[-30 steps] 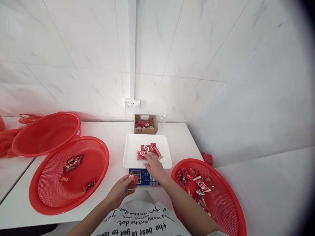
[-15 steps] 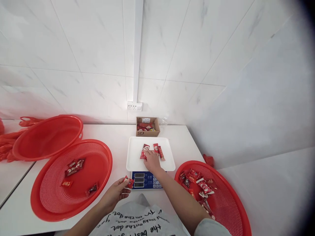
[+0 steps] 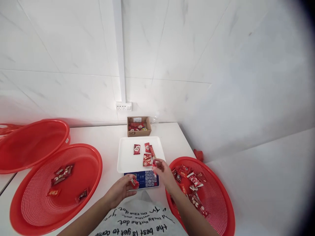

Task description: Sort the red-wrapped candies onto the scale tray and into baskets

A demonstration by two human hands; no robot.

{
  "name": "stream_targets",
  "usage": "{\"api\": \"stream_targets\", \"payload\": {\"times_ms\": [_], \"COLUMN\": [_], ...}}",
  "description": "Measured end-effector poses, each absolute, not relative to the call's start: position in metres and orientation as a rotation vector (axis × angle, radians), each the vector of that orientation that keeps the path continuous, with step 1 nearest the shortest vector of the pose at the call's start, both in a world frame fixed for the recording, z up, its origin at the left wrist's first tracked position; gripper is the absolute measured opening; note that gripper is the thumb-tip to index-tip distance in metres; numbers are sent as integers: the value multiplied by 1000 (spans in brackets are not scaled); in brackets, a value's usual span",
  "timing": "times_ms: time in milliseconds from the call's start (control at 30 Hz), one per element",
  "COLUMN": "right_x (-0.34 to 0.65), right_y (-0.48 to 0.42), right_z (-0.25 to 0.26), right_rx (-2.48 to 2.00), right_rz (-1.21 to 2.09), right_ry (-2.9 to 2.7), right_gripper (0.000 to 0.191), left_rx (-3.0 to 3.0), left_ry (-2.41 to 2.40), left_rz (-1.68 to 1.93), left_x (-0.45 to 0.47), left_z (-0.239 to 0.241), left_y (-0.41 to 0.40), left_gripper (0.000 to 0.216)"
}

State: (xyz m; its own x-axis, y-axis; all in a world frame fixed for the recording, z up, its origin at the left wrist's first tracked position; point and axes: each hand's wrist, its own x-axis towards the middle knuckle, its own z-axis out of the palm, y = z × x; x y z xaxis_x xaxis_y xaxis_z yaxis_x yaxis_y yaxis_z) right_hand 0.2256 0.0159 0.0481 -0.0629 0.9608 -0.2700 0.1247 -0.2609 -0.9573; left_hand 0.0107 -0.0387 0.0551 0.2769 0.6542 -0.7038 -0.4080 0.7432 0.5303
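Note:
My left hand (image 3: 120, 191) pinches a small red-wrapped candy (image 3: 134, 183) at the front edge of the blue scale (image 3: 141, 179). My right hand (image 3: 165, 173) is closed on a small red packet (image 3: 154, 167) over the front right corner of the scale's white tray (image 3: 125, 163). On the tray lie a dark red packet (image 3: 136, 149), a red packet (image 3: 147, 147), a thin red stick packet (image 3: 152, 151) and a squarish patterned packet (image 3: 147, 160). My left fingers partly cover the scale's display.
A red basket (image 3: 14, 209) with a few wrapped sweets stands at left, a red basin (image 3: 29, 144) behind it. Another red basket (image 3: 227, 200) with several sweets is at right, partly under my right forearm. Behind the tray is a cardboard box (image 3: 142, 133) of packets, near the wall.
My right hand has lifted from the tray's middle and drawn back to its front right corner, now gripping a red packet. The squarish packet now shows. The view has swung right.

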Motion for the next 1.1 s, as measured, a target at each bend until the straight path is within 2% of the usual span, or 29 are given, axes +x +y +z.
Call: {"api": "stream_targets", "payload": {"times_ms": [67, 200, 300, 400, 567, 800, 933, 1100], "right_x": [217, 209, 227, 269, 350, 372, 357, 349], "right_y": [-5, -31, -29, -15, -1, -15, -7, 2], "right_z": [51, 55, 52, 37, -12, -71, -85, -87], "right_rx": [-1439, -1317, -1288, -1505, -2123, -2366, -2463, -2563], "right_rz": [1440, 1334, 1231, 1076, 793, 730, 707, 693], "right_ry": [-1371, -1791, -1827, -1640, -1532, -1506, -1520, -1528], "right_gripper": [32, 24, 19, 23, 31, 50, 60, 59], "left_rx": [152, -33, -136, -184, -153, -142, -181, -186], "left_ry": [979, 774, 713, 735, 704, 673, 757, 923], "left_rz": [708, 653, 653, 674, 755, 902, 917, 876], "left_x": [31, 62, 67, 60, 40, 7, -6, -2], "left_z": [54, 47, 48, 59, 81, 74, 62, 65], "left_y": [-33, -29, -31, -29, -15, -27, -48, -50], "left_gripper": [33, 38, 34, 31, 40, 55, 40, 27]}}
